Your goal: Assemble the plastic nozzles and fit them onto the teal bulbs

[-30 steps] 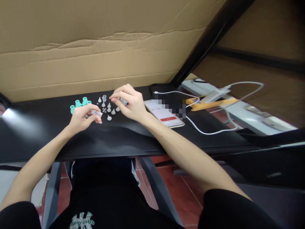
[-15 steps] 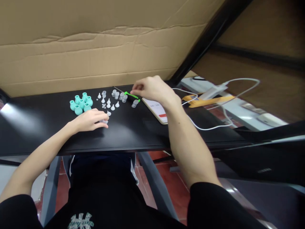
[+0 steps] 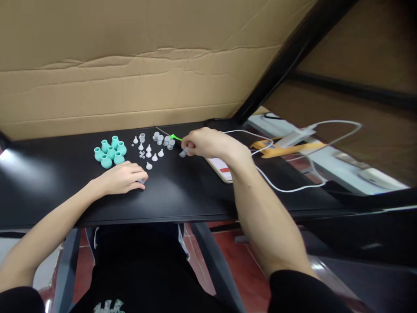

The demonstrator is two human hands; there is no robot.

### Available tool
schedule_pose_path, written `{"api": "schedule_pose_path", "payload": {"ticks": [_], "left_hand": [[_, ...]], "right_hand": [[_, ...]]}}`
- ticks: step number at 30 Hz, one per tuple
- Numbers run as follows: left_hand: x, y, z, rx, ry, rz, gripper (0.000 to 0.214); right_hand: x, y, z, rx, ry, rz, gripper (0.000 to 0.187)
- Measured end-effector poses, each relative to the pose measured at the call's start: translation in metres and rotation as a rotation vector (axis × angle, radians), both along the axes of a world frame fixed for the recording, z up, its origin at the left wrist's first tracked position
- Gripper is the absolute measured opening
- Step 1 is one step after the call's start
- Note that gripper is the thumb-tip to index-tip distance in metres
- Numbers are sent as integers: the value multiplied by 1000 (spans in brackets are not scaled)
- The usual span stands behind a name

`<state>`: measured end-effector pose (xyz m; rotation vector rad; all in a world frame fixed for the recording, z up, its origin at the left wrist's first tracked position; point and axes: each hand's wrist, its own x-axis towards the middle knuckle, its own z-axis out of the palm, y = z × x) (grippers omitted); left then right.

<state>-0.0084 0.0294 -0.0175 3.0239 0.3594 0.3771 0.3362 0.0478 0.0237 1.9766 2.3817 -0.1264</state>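
Observation:
My left hand [image 3: 122,179] rests on the black table, its fingers closed around a small clear plastic piece [image 3: 141,181] that is mostly hidden. My right hand [image 3: 203,143] is farther back, with thumb and fingertips pinched at a clear plastic fitting [image 3: 184,151]. Beside those fingers lies a thin tool with a bright green handle [image 3: 176,138], partly covered by the hand. Left of it several clear fittings [image 3: 167,140] stand in a row. Small white funnel-shaped pieces [image 3: 154,157] lie in front of them. Several turquoise bulb-shaped pieces [image 3: 111,152] are clustered beyond my left hand.
A phone [image 3: 224,171] with its screen lit lies under my right forearm. White cables [image 3: 293,190] loop across the table's right side, near a yellow object [image 3: 286,149] and a white power strip [image 3: 298,126]. A cardboard sheet [image 3: 146,95] rises behind the table [image 3: 182,200].
My right hand has come down and toward me from above the green handle to the clear fitting. My left hand keeps its grip, a little farther from the white pieces. The view has tilted slightly.

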Motion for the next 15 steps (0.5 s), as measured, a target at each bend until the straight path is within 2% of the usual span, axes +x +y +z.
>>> {"api": "schedule_pose_path", "payload": {"ticks": [3, 8, 11, 15], "left_hand": [[-1, 0, 2, -5, 10, -6, 24], [-4, 5, 2, -11, -31, -25, 24], [-4, 8, 3, -9, -78, -59, 27], [-3, 9, 7, -10, -181, -68, 30]], "right_hand": [[-1, -9, 10, 46, 174, 151, 11], [-18, -22, 16, 158, 580, 424, 26], [-35, -22, 10, 193, 712, 513, 26], [-52, -20, 0, 151, 803, 559, 23]]}}
